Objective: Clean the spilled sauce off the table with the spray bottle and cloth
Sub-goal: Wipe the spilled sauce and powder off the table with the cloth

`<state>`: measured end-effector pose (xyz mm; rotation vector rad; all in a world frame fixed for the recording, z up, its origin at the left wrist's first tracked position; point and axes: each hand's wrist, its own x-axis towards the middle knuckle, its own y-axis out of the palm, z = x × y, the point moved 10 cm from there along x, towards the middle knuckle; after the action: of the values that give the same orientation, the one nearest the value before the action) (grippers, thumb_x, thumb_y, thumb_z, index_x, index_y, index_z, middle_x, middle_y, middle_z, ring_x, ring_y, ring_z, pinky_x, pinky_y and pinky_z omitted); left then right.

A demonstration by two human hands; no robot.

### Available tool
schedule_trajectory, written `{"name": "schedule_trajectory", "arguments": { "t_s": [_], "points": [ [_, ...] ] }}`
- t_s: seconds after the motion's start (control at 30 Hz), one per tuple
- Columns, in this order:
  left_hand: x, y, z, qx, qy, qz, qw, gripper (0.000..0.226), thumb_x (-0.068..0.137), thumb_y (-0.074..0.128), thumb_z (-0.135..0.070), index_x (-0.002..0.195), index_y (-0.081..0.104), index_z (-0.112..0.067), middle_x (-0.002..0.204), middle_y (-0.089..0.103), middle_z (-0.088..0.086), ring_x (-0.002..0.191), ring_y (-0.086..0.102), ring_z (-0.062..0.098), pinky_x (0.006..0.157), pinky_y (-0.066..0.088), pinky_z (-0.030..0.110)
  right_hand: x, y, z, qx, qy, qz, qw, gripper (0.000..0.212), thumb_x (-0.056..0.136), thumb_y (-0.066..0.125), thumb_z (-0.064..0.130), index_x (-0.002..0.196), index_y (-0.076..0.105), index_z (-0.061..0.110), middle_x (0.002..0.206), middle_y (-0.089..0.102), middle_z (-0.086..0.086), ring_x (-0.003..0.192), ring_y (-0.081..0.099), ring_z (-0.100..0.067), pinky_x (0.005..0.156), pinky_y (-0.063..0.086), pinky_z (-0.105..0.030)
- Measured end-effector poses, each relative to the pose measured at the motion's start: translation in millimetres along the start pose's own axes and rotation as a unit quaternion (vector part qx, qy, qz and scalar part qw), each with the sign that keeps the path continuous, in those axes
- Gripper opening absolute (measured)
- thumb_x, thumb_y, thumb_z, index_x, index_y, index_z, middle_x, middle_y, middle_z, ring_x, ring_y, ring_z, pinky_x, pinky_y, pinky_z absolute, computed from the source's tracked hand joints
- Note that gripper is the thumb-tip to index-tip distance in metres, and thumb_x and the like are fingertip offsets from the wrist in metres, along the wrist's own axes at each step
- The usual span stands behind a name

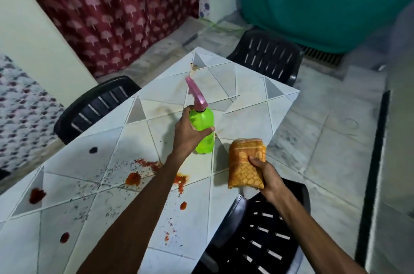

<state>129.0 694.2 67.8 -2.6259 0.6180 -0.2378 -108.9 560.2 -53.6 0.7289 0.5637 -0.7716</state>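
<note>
A green spray bottle with a pink trigger head stands upright on the white plastic table. My left hand is wrapped around its body. My right hand grips a folded orange patterned cloth at the table's right edge. Red sauce is smeared and splattered across the near middle of the table, partly hidden under my left forearm. Separate blobs lie at the left, lower left and near the right edge.
Black plastic chairs stand around the table: one on the left, one at the far corner, one close on the right. A dark spot marks the table. Curtains hang behind, and tiled floor lies to the right.
</note>
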Motion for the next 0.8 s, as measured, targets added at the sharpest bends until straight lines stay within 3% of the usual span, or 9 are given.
{"name": "schedule_trajectory", "arguments": {
  "t_s": [0.13, 0.33, 0.5, 0.63, 0.7, 0.8],
  "points": [
    [34, 45, -7, 0.019, 0.007, 0.025, 0.999, 0.076, 0.06, 0.092, -0.031, 0.123, 0.051, -0.023, 0.105, 0.061, -0.009, 0.098, 0.059, 0.018, 0.08, 0.047, 0.028, 21, -17, 17, 0.006, -0.007, -0.008, 1.0, 0.041, 0.089, 0.065, 0.013, 0.127, 0.061, -0.001, 0.109, 0.073, -0.02, 0.088, 0.072, -0.033, 0.081, 0.058, -0.043],
    [53, 77, 4, 0.029, -0.004, 0.033, 0.999, 0.08, 0.056, 0.084, -0.046, 0.125, 0.046, -0.027, 0.114, 0.064, -0.005, 0.105, 0.061, 0.021, 0.089, 0.052, 0.042, 40, -33, 23, 0.0, 0.005, -0.016, 1.0, 0.033, 0.093, 0.064, 0.013, 0.124, 0.062, 0.001, 0.109, 0.074, -0.019, 0.091, 0.073, -0.033, 0.08, 0.058, -0.042],
    [52, 81, 12, 0.032, -0.02, 0.052, 0.998, 0.084, 0.057, 0.084, -0.046, 0.128, 0.043, -0.031, 0.123, 0.06, -0.007, 0.114, 0.057, 0.02, 0.095, 0.049, 0.044, 47, -30, 23, -0.009, 0.014, 0.006, 1.0, 0.039, 0.092, 0.065, 0.012, 0.129, 0.06, 0.001, 0.117, 0.072, -0.021, 0.097, 0.072, -0.034, 0.068, 0.06, -0.038],
    [49, 75, 35, 0.06, -0.035, 0.071, 0.995, 0.107, 0.051, 0.087, -0.048, 0.141, 0.038, -0.021, 0.136, 0.05, 0.005, 0.124, 0.05, 0.022, 0.102, 0.044, 0.04, 43, -15, 18, -0.016, 0.027, 0.032, 0.999, 0.032, 0.094, 0.062, 0.011, 0.125, 0.062, 0.002, 0.113, 0.073, -0.019, 0.088, 0.075, -0.03, 0.062, 0.06, -0.034],
    [30, 50, 41, 0.079, -0.054, 0.042, 0.995, 0.084, 0.061, 0.087, -0.032, 0.133, 0.049, -0.013, 0.126, 0.057, 0.008, 0.111, 0.055, 0.017, 0.094, 0.047, 0.032, 41, -3, 9, -0.025, 0.042, 0.046, 0.998, 0.027, 0.095, 0.061, 0.01, 0.121, 0.063, 0.002, 0.107, 0.074, -0.018, 0.084, 0.075, -0.029, 0.061, 0.06, -0.034],
    [-11, -2, 50, 0.103, -0.043, -0.04, 0.993, 0.015, 0.079, 0.077, -0.009, 0.093, 0.071, -0.009, 0.094, 0.073, 0.005, 0.082, 0.061, -0.008, 0.079, 0.049, 0.017, 41, 19, -11, -0.079, 0.051, 0.067, 0.993, 0.032, 0.094, 0.063, 0.011, 0.124, 0.063, 0.001, 0.112, 0.073, -0.02, 0.094, 0.073, -0.034, 0.075, 0.062, -0.041]
  ]
}}
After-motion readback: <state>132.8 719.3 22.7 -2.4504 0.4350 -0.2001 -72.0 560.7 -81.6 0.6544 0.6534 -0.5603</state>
